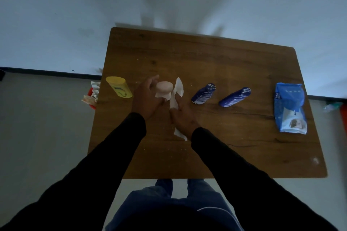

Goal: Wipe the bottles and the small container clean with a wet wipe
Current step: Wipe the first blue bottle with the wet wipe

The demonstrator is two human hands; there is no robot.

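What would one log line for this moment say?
step: wiping | left hand: holds pink container | right hand: holds wet wipe | waiting: two blue bottles, yellow bottle

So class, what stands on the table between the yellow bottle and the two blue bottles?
In the head view, the pink small container, held by the left hand, and the wet wipe in the right hand.

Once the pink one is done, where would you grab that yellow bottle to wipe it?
Probably around the middle of the yellow bottle, coming from its right with the left hand. It stands upright with a flat oval cap and flattened body, so a grip across its narrow sides should sit steadily, and the nearest hand is already beside it.
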